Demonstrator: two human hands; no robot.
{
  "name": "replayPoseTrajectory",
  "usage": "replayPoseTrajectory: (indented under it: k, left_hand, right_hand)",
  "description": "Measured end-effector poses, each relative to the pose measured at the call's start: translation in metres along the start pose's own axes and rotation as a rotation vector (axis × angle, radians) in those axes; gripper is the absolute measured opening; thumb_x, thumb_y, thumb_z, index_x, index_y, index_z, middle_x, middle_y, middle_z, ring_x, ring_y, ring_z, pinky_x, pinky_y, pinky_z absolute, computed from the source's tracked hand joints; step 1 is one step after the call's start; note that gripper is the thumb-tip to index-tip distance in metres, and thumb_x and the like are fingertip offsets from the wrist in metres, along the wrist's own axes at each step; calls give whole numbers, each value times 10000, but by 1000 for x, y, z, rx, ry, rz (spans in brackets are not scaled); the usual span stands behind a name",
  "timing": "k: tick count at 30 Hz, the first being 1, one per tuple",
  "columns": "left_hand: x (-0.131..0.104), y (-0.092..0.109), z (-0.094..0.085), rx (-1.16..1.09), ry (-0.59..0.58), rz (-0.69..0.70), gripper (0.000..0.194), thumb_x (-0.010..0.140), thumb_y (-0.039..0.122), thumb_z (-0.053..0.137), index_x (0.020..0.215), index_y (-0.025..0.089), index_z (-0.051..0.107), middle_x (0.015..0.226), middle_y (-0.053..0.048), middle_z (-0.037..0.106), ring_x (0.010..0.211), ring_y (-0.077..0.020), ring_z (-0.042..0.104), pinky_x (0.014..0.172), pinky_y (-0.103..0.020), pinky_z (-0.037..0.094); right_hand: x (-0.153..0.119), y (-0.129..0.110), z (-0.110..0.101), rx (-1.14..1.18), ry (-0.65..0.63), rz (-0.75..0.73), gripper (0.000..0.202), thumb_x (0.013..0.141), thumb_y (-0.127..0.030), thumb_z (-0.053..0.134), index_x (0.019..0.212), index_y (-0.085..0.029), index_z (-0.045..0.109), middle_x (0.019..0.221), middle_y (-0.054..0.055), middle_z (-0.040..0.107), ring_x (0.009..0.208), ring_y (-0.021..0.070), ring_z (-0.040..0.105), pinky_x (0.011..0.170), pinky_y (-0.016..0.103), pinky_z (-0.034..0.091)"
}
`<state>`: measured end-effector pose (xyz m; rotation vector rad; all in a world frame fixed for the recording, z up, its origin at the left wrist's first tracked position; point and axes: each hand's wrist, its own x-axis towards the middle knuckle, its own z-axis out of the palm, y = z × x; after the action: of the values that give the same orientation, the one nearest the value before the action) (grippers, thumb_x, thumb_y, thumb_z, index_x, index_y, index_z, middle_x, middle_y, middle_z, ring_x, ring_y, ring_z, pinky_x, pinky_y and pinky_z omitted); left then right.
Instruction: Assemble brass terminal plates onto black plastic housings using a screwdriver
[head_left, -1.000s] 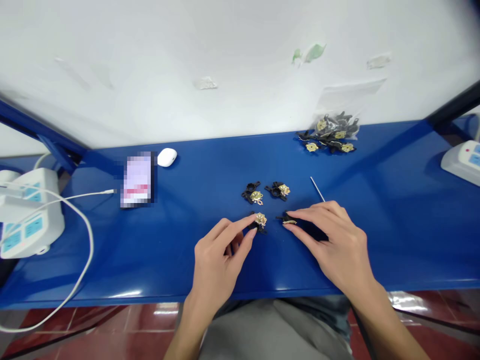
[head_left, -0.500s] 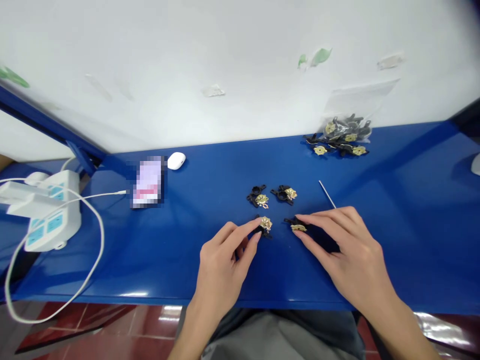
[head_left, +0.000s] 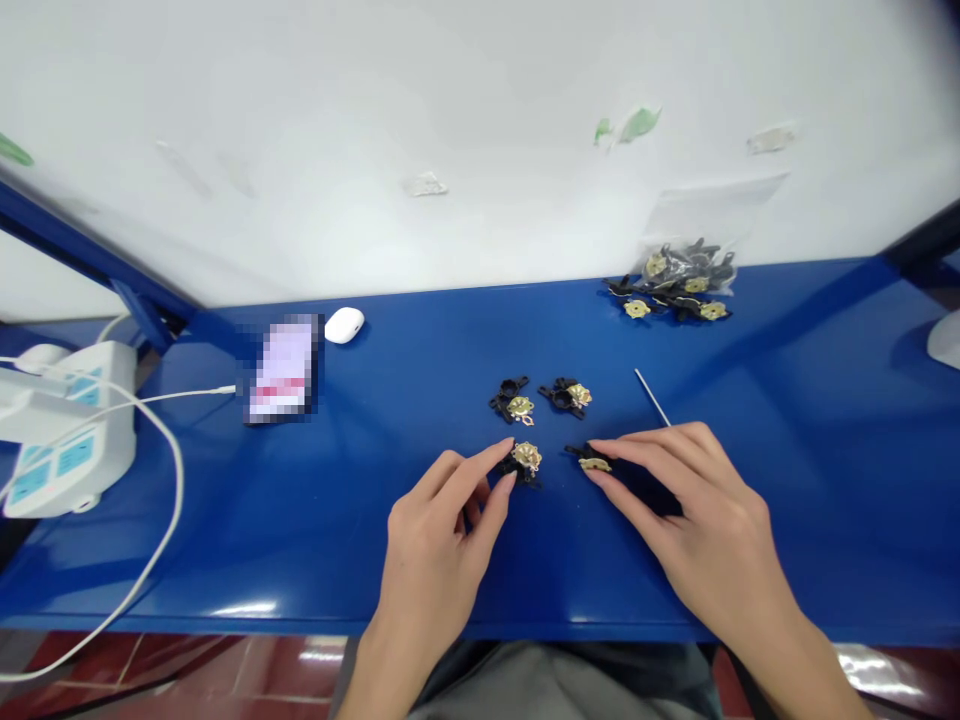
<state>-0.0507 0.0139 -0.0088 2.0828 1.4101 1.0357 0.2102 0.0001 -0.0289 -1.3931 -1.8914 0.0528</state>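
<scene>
My left hand (head_left: 442, 540) pinches a small black and gold part (head_left: 527, 457) between thumb and fingertips, low over the blue table. To its right, my right hand (head_left: 705, 520) grips another black and gold part (head_left: 595, 464) at its right end, between thumb and index finger. The two held parts are apart. Just behind them lie two similar clusters of black and gold pieces, one on the left (head_left: 519, 406) and one on the right (head_left: 579, 395). A thin white stick (head_left: 651, 396) lies behind my right hand.
At the back right, a clear plastic bag (head_left: 686, 262) of black and gold parts sits behind several loose ones (head_left: 637, 309). A phone (head_left: 282, 368), a white earbud case (head_left: 345, 325) and a power strip (head_left: 71, 430) with white cables are on the left.
The view has shifted slightly, so the table items sit a little further left and lower. Both hands keep their pinch on the same parts, with hardly any movement relative to the table.
</scene>
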Motion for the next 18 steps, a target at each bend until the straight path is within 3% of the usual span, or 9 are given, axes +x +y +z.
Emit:
replayPoseTrajectory:
  k: [6, 18]
  left_hand:
    - [1, -2, 0, 3, 36, -28, 331, 1110, 144, 833, 1421, 257, 848, 921, 42, 666, 662, -98, 616, 575, -207, 548]
    - [3, -4, 2, 50, -7, 20, 413, 1098, 139, 859, 1422, 394, 881, 938, 58, 629, 625, -76, 553, 604, -228, 504]
  right_hand:
    - [-1, 2, 2, 7, -23, -11, 206, 1157, -244, 782, 1359, -282, 793, 1166, 39, 851, 1058, 257, 734, 942, 465, 624]
    - [0, 1, 3, -7, -62, 9, 207, 1186, -246, 746, 1387, -288, 774, 1201, 37, 826, 1072, 247, 704, 935, 444, 516]
